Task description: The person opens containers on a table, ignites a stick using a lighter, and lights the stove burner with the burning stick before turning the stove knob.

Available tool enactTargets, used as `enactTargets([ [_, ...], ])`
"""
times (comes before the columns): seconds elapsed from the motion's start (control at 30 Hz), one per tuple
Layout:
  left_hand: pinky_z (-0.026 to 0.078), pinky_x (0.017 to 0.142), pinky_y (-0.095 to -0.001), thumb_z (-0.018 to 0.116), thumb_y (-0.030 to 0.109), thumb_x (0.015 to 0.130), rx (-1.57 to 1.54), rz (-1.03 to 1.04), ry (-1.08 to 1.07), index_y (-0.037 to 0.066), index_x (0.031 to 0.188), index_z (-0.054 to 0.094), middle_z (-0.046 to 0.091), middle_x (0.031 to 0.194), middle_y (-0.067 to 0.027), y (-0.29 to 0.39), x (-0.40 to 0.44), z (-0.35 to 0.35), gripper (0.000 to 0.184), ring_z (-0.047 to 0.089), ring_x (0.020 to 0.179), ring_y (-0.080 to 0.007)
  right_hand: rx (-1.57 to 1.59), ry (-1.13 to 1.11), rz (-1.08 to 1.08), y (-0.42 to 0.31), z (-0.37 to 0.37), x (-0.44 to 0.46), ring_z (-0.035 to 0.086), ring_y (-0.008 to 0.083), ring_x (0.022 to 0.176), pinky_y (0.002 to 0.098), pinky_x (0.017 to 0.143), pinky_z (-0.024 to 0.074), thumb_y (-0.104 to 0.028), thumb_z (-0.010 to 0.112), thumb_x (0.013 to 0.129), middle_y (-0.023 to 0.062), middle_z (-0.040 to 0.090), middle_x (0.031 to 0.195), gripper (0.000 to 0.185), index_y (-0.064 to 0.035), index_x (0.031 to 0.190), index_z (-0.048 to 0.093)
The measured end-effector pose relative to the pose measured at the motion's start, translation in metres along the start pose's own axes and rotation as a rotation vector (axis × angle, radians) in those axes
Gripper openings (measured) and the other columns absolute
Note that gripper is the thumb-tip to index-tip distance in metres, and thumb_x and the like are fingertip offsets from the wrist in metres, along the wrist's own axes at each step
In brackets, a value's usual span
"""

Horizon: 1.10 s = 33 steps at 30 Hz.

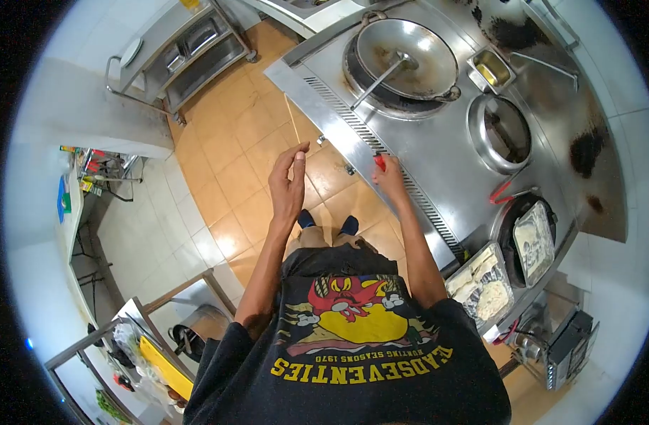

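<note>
My left hand [288, 183] is over the tiled floor, left of the stove's front edge. Its thumb and fingers pinch a thin wooden stick [292, 117], which points up and away from me. At the slotted front edge of the steel stove [438, 166], my right hand [390, 178] is closed around a small red lighter [380, 162], mostly hidden by the fingers. Beyond it, a large wok [438, 53] sits tilted on a burner, with a ladle [381, 81] resting in it. No contents can be made out in the wok.
On the stove stand a small metal container of yellow liquid [493, 71], a round metal ring [473, 131], red-handled tongs [505, 193] and trays of pale food [486, 287]. A metal trolley [204, 60] stands at the far left. Shelving [144, 304] is behind my left side.
</note>
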<state>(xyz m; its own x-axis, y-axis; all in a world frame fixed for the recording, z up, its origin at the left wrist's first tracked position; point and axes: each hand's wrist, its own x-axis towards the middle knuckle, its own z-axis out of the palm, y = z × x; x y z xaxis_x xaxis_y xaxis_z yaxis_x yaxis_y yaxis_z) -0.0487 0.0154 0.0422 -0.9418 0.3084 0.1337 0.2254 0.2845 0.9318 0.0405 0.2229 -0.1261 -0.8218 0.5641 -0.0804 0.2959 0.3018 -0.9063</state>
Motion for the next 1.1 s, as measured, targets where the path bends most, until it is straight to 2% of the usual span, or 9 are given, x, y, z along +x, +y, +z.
enactTargets([
  [0.03, 0.044, 0.090, -0.0327, 0.052, 0.020, 0.096, -0.011, -0.009, -0.008, 0.001, 0.111, 0.065, 0.065, 0.105, -0.0138, -0.002, -0.002, -0.003, 0.027, 0.059, 0.101, -0.0224, -0.022, -0.010, 0.013, -0.007, 0.004, 0.003, 0.055, 0.0380, 0.092, 0.0428, 0.084, 0.0443, -0.003, 0.061, 0.081, 0.0213, 0.056, 0.099, 0.021, 0.0014, 0.101, 0.058],
  [0.13, 0.045, 0.089, -0.0321, 0.054, 0.018, 0.095, -0.018, -0.023, -0.013, 0.002, 0.111, 0.065, 0.066, 0.104, -0.0128, -0.009, -0.009, -0.013, 0.025, 0.060, 0.099, -0.0214, -0.089, 0.033, -0.090, -0.017, 0.021, 0.017, 0.056, 0.0359, 0.093, 0.0423, 0.082, 0.0450, -0.007, 0.063, 0.081, 0.0192, 0.060, 0.099, 0.023, 0.0001, 0.103, 0.059],
  [0.23, 0.045, 0.087, -0.0314, 0.057, 0.015, 0.093, -0.008, -0.027, 0.009, 0.004, 0.111, 0.066, 0.066, 0.103, -0.0109, -0.017, -0.014, -0.024, 0.023, 0.060, 0.095, -0.0200, -0.194, -0.023, 0.006, -0.021, 0.033, 0.032, 0.057, 0.0358, 0.095, 0.0423, 0.082, 0.0448, -0.009, 0.064, 0.082, 0.0183, 0.062, 0.099, 0.024, -0.0012, 0.105, 0.061],
  [0.33, 0.046, 0.089, -0.0307, 0.055, 0.018, 0.095, 0.032, -0.076, 0.006, 0.003, 0.113, 0.064, 0.065, 0.107, -0.0103, -0.023, -0.017, -0.041, 0.025, 0.059, 0.101, -0.0184, -0.224, -0.013, -0.100, -0.029, 0.041, 0.037, 0.057, 0.0362, 0.094, 0.0420, 0.083, 0.0440, -0.010, 0.062, 0.084, 0.0185, 0.063, 0.098, 0.023, -0.0020, 0.105, 0.063],
  [0.47, 0.046, 0.089, -0.0306, 0.055, 0.018, 0.095, 0.029, -0.083, 0.031, 0.003, 0.113, 0.064, 0.066, 0.105, -0.0095, -0.042, -0.017, -0.060, 0.025, 0.059, 0.100, -0.0171, -0.312, 0.012, -0.079, -0.025, 0.056, 0.051, 0.054, 0.0373, 0.096, 0.0412, 0.085, 0.0426, -0.011, 0.061, 0.086, 0.0186, 0.060, 0.097, 0.021, -0.0014, 0.105, 0.063],
  [0.7, 0.046, 0.087, -0.0301, 0.056, 0.015, 0.094, 0.003, -0.085, 0.004, 0.004, 0.112, 0.065, 0.066, 0.103, -0.0094, -0.061, 0.003, -0.093, 0.023, 0.060, 0.097, -0.0172, -0.525, 0.201, -0.102, -0.031, 0.061, 0.051, 0.056, 0.0333, 0.091, 0.0429, 0.080, 0.0431, -0.016, 0.067, 0.081, 0.0146, 0.059, 0.093, 0.023, -0.0064, 0.102, 0.067],
  [0.83, 0.047, 0.080, -0.0304, 0.058, 0.010, 0.090, -0.035, -0.014, 0.018, 0.005, 0.108, 0.067, 0.067, 0.098, -0.0113, -0.068, 0.022, -0.113, 0.021, 0.062, 0.089, -0.0196, -0.551, 0.261, -0.123, -0.033, 0.061, 0.046, 0.055, 0.0332, 0.086, 0.0424, 0.079, 0.0430, -0.022, 0.066, 0.083, 0.0141, 0.058, 0.085, 0.023, -0.0077, 0.101, 0.068],
  [0.93, 0.047, 0.080, -0.0304, 0.057, 0.010, 0.091, -0.052, -0.014, -0.015, 0.005, 0.109, 0.067, 0.067, 0.098, -0.0114, -0.075, 0.035, -0.130, 0.021, 0.062, 0.089, -0.0197, -0.626, 0.303, -0.178, -0.034, 0.061, 0.041, 0.055, 0.0326, 0.086, 0.0420, 0.080, 0.0430, -0.024, 0.063, 0.086, 0.0146, 0.059, 0.086, 0.026, -0.0058, 0.104, 0.068],
  [1.1, 0.048, 0.077, -0.0286, 0.057, 0.012, 0.092, -0.086, -0.059, -0.041, 0.004, 0.108, 0.067, 0.067, 0.096, -0.0095, -0.087, 0.053, -0.157, 0.021, 0.061, 0.086, -0.0161, -0.595, 0.459, -0.061, -0.052, 0.063, 0.015, 0.056, 0.0325, 0.090, 0.0437, 0.080, 0.0431, -0.022, 0.060, 0.089, 0.0139, 0.062, 0.095, 0.024, -0.0048, 0.104, 0.067],
])
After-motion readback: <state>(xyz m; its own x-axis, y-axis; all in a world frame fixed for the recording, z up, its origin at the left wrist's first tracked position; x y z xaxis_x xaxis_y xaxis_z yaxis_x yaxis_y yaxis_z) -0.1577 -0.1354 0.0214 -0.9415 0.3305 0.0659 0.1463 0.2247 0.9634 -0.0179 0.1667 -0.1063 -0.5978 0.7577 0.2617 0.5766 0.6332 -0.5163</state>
